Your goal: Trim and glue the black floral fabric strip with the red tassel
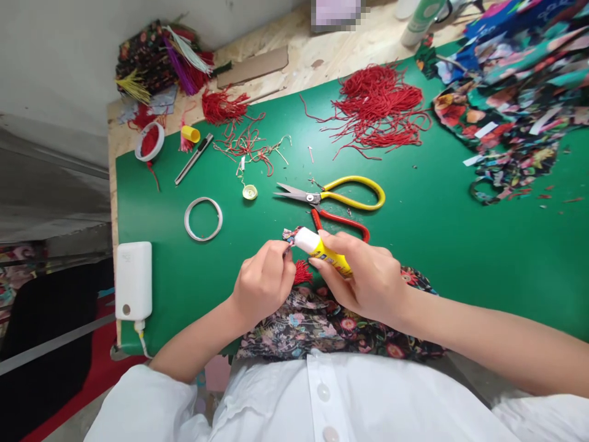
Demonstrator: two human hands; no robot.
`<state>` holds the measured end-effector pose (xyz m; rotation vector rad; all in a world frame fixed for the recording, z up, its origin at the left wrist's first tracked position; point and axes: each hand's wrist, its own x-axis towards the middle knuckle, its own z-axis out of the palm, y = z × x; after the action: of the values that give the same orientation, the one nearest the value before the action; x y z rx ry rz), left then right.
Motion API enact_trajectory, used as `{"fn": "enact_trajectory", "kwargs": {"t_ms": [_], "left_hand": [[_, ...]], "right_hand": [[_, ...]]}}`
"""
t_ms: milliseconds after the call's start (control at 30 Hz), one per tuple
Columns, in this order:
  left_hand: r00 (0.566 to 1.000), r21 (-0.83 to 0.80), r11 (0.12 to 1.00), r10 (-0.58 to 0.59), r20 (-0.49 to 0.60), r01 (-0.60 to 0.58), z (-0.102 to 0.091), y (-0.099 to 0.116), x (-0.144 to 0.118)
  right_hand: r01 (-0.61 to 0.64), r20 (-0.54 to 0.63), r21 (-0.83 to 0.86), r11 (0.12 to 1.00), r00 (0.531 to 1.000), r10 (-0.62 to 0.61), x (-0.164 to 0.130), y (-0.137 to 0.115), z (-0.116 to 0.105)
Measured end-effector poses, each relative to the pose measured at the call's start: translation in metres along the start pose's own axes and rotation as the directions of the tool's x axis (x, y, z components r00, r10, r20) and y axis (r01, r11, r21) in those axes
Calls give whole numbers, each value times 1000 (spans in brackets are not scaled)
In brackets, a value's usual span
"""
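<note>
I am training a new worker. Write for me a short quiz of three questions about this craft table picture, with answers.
1. True or false: the right hand holds a glue stick.
2. Which lies nearest the yellow-handled scissors? A) the white power bank B) the red-handled scissors C) the wire ring
3. What small red thing shows beside the left hand?

Key: 1 true. 2 B. 3 a red tassel.
</note>
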<state>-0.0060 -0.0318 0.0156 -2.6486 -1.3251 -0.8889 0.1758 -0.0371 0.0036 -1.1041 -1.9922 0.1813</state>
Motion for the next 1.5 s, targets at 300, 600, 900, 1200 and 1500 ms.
{"fn": "enact_trajectory", "kwargs": {"t_ms": [300, 600, 900, 1200, 1500], "left_hand": [[842, -540, 648, -445, 305, 538, -11, 2, 3], [759, -672, 395, -508, 409, 626, -12, -3, 7], [786, -619, 498, -488, 380, 608, -13, -2, 5], [892, -423, 786, -386, 237, 452, -12, 0, 5], [931, -267, 893, -333, 148, 362, -11, 1, 7]], "right_hand": [[-101, -106, 116, 988, 988, 113, 3, 9, -8], [-103, 50, 180, 978, 994, 96, 7, 6, -12], [-56, -23, 152, 987, 998, 60, 4, 4, -9], [-5, -27, 149, 989, 1000, 9, 4, 3, -14], [-32, -8, 161, 987, 999, 34, 1, 3, -17]]}}
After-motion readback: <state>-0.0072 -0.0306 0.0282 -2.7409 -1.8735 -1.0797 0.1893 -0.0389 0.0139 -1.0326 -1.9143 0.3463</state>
